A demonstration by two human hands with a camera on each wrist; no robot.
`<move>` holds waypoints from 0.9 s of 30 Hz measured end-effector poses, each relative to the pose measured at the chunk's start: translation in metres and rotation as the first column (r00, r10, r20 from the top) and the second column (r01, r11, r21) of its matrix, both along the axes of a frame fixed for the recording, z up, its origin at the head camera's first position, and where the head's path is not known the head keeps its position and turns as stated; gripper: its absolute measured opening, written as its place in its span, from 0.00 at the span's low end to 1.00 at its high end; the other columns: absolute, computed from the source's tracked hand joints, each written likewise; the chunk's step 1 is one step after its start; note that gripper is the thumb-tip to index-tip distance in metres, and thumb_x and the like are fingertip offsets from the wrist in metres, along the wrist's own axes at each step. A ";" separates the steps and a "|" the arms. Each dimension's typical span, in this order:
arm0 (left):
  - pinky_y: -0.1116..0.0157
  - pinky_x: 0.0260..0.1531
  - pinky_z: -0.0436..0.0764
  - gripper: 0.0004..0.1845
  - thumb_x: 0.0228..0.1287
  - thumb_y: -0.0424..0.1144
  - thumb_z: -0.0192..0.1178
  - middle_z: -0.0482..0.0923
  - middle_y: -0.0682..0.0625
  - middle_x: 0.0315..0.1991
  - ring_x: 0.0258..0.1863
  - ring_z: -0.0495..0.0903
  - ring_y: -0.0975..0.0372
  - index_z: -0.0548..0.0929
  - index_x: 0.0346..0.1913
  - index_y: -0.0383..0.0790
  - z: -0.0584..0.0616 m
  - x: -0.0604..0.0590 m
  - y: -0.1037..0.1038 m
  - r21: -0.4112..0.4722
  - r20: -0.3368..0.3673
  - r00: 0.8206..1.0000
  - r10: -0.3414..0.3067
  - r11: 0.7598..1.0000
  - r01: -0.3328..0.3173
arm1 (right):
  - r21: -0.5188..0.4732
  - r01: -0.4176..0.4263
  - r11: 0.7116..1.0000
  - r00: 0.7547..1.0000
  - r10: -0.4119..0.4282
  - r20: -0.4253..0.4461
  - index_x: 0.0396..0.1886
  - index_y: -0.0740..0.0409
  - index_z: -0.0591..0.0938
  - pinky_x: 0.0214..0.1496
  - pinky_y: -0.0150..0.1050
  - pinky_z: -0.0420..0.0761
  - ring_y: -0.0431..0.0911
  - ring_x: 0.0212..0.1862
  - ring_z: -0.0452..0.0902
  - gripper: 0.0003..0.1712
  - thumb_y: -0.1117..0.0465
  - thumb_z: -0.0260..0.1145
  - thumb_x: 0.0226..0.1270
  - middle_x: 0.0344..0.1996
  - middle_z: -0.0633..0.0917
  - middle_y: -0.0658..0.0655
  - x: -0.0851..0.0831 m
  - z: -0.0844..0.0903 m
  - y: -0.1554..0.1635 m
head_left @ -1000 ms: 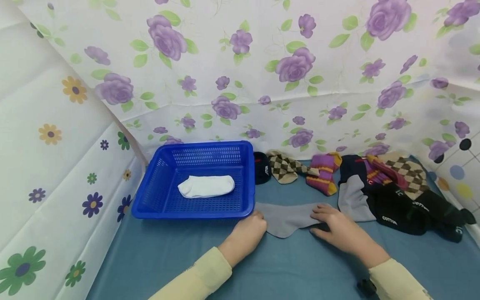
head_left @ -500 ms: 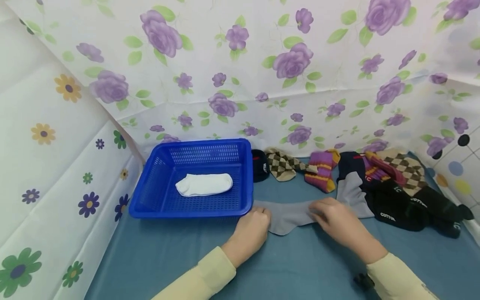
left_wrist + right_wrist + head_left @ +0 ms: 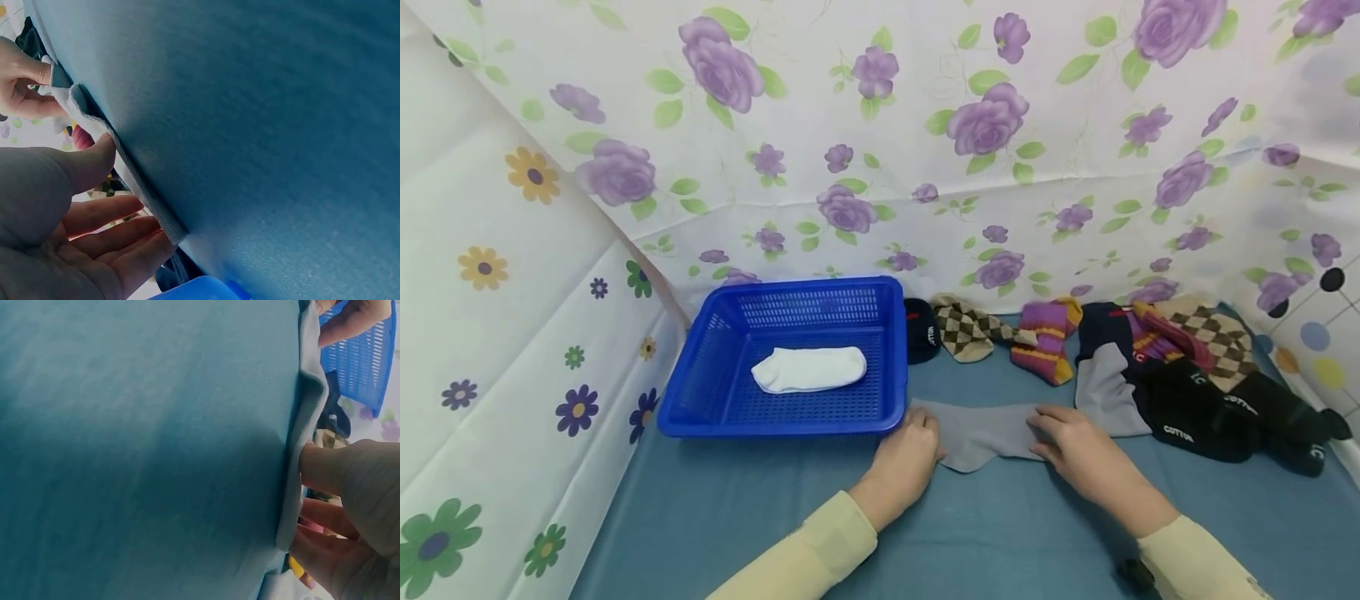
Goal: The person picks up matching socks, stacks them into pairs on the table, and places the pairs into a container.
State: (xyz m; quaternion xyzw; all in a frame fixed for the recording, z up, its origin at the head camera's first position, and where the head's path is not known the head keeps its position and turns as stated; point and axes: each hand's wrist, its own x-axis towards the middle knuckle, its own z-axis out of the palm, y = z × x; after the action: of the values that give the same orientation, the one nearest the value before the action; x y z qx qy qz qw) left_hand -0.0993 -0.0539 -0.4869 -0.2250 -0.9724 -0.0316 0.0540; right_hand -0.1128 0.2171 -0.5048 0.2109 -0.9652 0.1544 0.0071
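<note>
A grey sock (image 3: pixel 985 429) lies flat on the blue tabletop, just right of the blue basket (image 3: pixel 700 392). My left hand (image 3: pixel 925 435) rests on the sock's left end; in the left wrist view its fingers (image 3: pixel 119 231) are nearly straight, and the thumb touches the sock's (image 3: pixel 134 181) near edge. My right hand (image 3: pixel 1043 427) is at the sock's right end. There its thumb and curled fingers (image 3: pixel 25 87) pinch a raised fold. In the right wrist view the thumb (image 3: pixel 319 469) presses the sock's edge (image 3: pixel 297 456).
A folded white sock (image 3: pixel 808 369) lies in the basket. Several loose socks, checked (image 3: pixel 966 329), purple striped (image 3: pixel 1041 337) and black (image 3: pixel 1195 400), are heaped at the back right. Flowered cloth walls (image 3: pixel 512 333) close in the left, back and right sides.
My left hand has crept up onto the sock's left end. My right hand slid left along the sock and then back a little right.
</note>
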 end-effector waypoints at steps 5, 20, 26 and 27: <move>0.67 0.41 0.80 0.19 0.59 0.48 0.63 0.76 0.47 0.41 0.45 0.75 0.59 0.80 0.45 0.35 -0.002 0.000 0.000 0.025 0.022 1.000 -0.012 1.000 0.011 | 0.003 0.000 1.000 1.000 0.000 -0.015 0.56 0.56 0.78 0.55 0.53 0.76 0.55 0.58 0.73 0.24 0.52 0.66 0.61 0.57 0.76 0.60 0.006 -0.004 0.004; 0.63 0.47 0.80 0.15 0.64 0.42 0.58 0.76 0.45 0.49 0.52 0.75 0.56 0.78 0.49 0.38 0.000 0.001 0.004 0.039 0.031 0.999 -0.037 0.999 0.036 | -0.059 0.014 0.998 0.999 -0.017 -0.043 0.52 0.53 0.81 0.54 0.54 0.76 0.54 0.56 0.74 0.21 0.49 0.65 0.62 0.54 0.79 0.58 0.001 0.013 0.003; 0.56 0.58 0.74 0.18 0.67 0.41 0.54 0.69 0.40 0.63 0.63 0.70 0.52 0.73 0.57 0.40 0.017 0.002 0.012 0.123 -0.149 0.980 -0.131 0.981 0.150 | -0.032 0.159 0.987 0.971 -0.163 -0.178 0.54 0.56 0.79 0.54 0.62 0.71 0.61 0.60 0.68 0.24 0.52 0.66 0.60 0.60 0.75 0.63 -0.008 0.033 0.020; 0.55 0.58 0.73 0.20 0.67 0.42 0.54 0.68 0.40 0.64 0.64 0.69 0.51 0.72 0.59 0.40 0.020 0.002 0.014 0.136 -0.154 0.980 -0.128 0.979 0.149 | -0.007 0.180 0.984 0.969 -0.179 -0.169 0.56 0.56 0.78 0.55 0.64 0.70 0.63 0.62 0.66 0.26 0.54 0.67 0.59 0.62 0.72 0.64 -0.008 0.033 0.025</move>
State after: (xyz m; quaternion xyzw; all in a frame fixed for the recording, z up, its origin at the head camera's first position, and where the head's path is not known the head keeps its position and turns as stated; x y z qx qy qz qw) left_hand -0.0968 -0.0399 -0.4672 -0.2896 -0.9428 -0.0903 0.1383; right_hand -0.1206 0.2419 -0.4720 0.1350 -0.9769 0.1304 0.1022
